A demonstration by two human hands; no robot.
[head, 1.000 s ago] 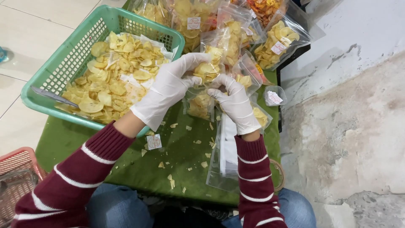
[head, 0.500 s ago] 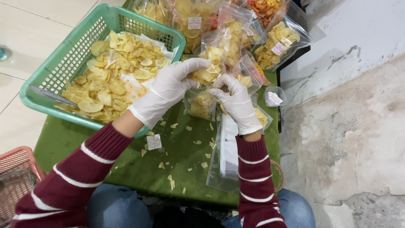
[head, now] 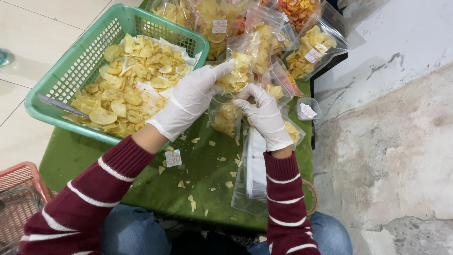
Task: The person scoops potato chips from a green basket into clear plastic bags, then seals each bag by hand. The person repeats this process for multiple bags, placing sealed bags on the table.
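Observation:
Both hands wear white gloves. My left hand [head: 191,99] grips a bunch of yellow chips [head: 238,71] and holds it at the mouth of a clear plastic bag [head: 225,114] that stands on the green table [head: 141,182]. My right hand [head: 264,113] pinches the bag's upper right edge and keeps it open. The bag has some chips in its bottom. A green plastic basket [head: 71,71] full of yellow chips on white paper lies just left of my left hand.
Several filled, labelled chip bags [head: 311,52] are piled at the back right. A stack of flat empty bags [head: 252,179] lies under my right forearm. Metal tongs [head: 61,105] rest in the basket. A loose sticker label [head: 173,158] and crumbs dot the cloth. A red basket [head: 19,198] stands bottom left.
My left hand has lifted slightly and brought the chips closer to the bag's mouth. My right hand stays on the bag's edge.

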